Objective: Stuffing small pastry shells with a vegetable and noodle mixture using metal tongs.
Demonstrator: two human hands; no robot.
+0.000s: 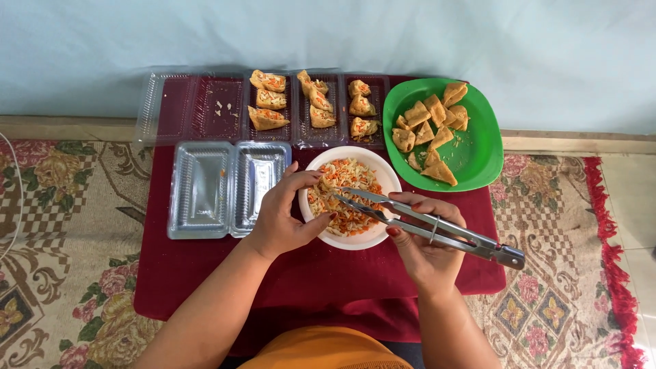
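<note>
Over white bowl [380, 179] of shredded filling, centre of red cloth [205, 273]: right hand [427, 239] clenches tongs [424, 222]; left hand [283, 212] pinches bowl rim. Risk: overloaded tongs drop shreds onto cloth; loose rim grip tips bowl.

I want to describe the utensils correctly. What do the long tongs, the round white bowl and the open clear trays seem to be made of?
The long silver tongs, held in the right hand, look like polished metal: they reflect light. The round white bowl could be plastic or ceramic; its smooth rim leaves this open. The open clear trays appear thin, glossy moulded plastic, transparent with ribbed walls.
</note>
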